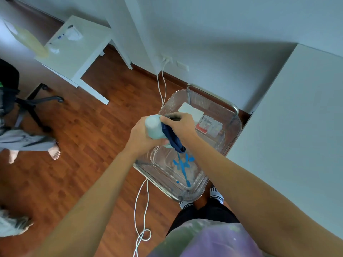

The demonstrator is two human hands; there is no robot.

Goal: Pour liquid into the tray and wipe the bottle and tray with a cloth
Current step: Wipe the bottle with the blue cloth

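My left hand (pixel 139 135) grips a pale green bottle (pixel 153 127), tilted with its base up and its neck pointing down over the tray. My right hand (pixel 181 125) holds a dark blue cloth (pixel 172 137) against the bottle's side; the cloth's end hangs below. The bottle's mouth is hidden behind the cloth and fingers. Underneath, a clear plastic tray (pixel 159 164) holds streaks and drops of blue liquid (pixel 182 165) on its bottom.
The tray rests in a metal basket cart (pixel 235 108) with white and red boxes (pixel 207 123) at its far end. A white counter (pixel 297 117) stands to the right. White cables (pixel 143 210) lie on the wood floor. A person's bare feet (pixel 53 153) and an office chair (pixel 24 101) are at left.
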